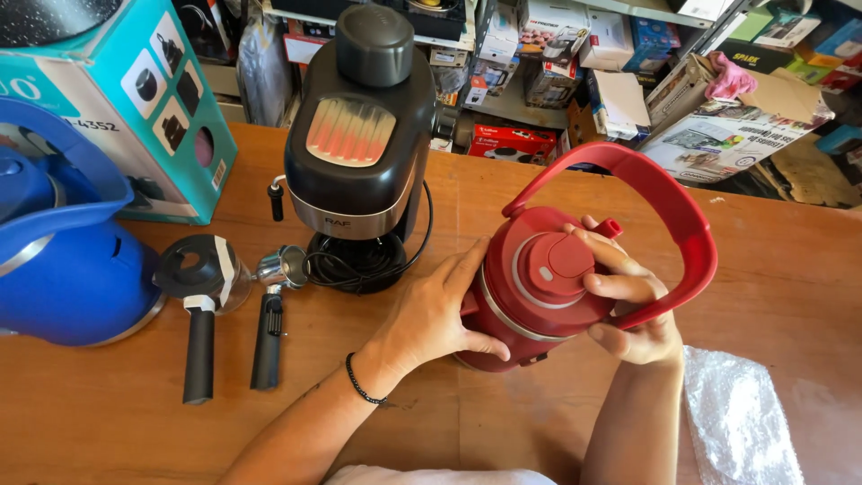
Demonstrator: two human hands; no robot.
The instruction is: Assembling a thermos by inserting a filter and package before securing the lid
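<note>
On table centre | red kettle (548, 296) grasped: left hand (440, 314), right hand (628, 310) | coffee machine (359, 153) beside

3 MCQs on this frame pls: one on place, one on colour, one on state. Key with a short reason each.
1. Where does the black coffee machine stand relative to the red kettle?
A. To the kettle's left, farther back on the table
B. To the kettle's right
C. On top of it

2. What colour is the kettle at the left edge?
A. Green
B. Blue
C. White

3. How is the red kettle held?
A. Untouched
B. By one hand only
C. By both hands

Key:
1 A, the machine sits behind and to the left on the wooden table.
2 B, its body and handle are blue.
3 C, the left hand grips its side and the right hand is at the lid.
</note>
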